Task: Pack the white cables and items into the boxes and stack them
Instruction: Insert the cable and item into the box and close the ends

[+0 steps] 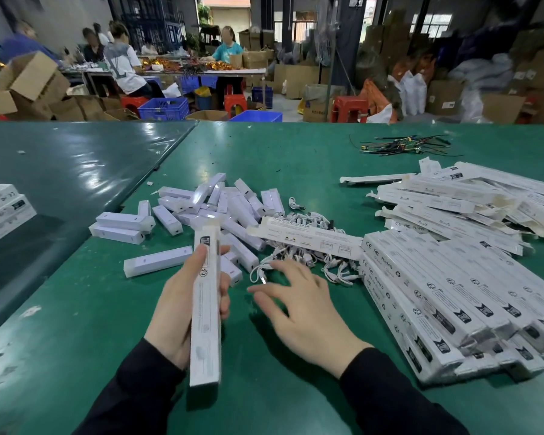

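My left hand (182,306) grips a long white box (205,309) that points away from me, its far end open. My right hand (302,306) hovers with spread fingers just short of a tangle of white cables (308,259) and holds nothing. Behind the cables lies a heap of white bar-shaped items (208,208). One long box (308,237) rests across the cable pile. A stack of closed long boxes (453,302) lies to the right of my right hand.
Flat unfolded boxes (471,196) are heaped at the far right. A bundle of dark wires (405,146) lies near the green table's (76,324) far edge. More boxes (0,205) are stacked at the left edge. People work at a bench in the background.
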A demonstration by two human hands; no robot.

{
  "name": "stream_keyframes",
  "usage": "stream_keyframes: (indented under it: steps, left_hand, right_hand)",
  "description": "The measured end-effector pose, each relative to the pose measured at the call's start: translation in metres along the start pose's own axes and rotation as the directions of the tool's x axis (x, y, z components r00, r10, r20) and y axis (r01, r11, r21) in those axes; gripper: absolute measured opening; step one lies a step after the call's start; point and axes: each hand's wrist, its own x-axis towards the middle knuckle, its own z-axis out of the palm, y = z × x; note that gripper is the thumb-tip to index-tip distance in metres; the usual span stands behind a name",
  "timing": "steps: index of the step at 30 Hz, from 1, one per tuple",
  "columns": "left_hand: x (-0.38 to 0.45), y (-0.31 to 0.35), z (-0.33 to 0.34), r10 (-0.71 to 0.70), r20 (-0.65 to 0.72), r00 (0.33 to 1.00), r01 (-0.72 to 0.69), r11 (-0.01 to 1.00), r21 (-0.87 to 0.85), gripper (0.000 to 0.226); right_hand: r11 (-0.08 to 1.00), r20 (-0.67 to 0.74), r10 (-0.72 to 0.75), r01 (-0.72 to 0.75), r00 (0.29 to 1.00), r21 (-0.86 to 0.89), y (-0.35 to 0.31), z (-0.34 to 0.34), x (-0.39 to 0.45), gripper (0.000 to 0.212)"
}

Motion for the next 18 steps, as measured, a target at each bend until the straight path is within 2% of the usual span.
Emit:
stream_keyframes:
  steps: [1,3,7,11,14,18]
  left_hand:
    - [0.000,0.000,0.000,0.014,-0.037,0.999,-0.014,1.000,0.010,0.049]
    - [0.000,-0.002,0.001,0.027,-0.075,0.997,-0.025,0.999,0.032,0.047]
    - [0.001,-0.005,0.000,0.012,-0.112,0.994,-0.005,0.998,0.063,0.040]
    - [0.001,-0.007,0.000,-0.009,-0.146,0.989,0.027,0.992,0.123,0.035]
    - [0.001,-0.008,0.001,-0.027,-0.164,0.986,0.055,0.983,0.173,0.036]
    - [0.002,-0.008,0.002,-0.018,-0.132,0.991,0.038,0.988,0.150,0.041]
  right_hand:
    - [0.999,0.047,-0.018,0.020,0.999,-0.044,0.000,0.005,0.001,0.037]
    - [0.998,0.036,-0.034,0.036,0.999,-0.043,-0.003,0.009,0.002,0.040]
    - [1.000,-0.109,-0.015,0.013,0.994,-0.018,-0.003,0.002,0.004,0.036]
    - [0.982,-0.354,-0.012,0.078,0.935,0.172,-0.003,-0.006,0.004,0.008]
    - [0.946,-0.534,-0.164,0.285,0.829,0.152,-0.006,-0.008,0.000,0.003]
    - [0.893,-0.538,-0.380,0.451,0.753,0.000,-0.008,-0.009,-0.004,0.005]
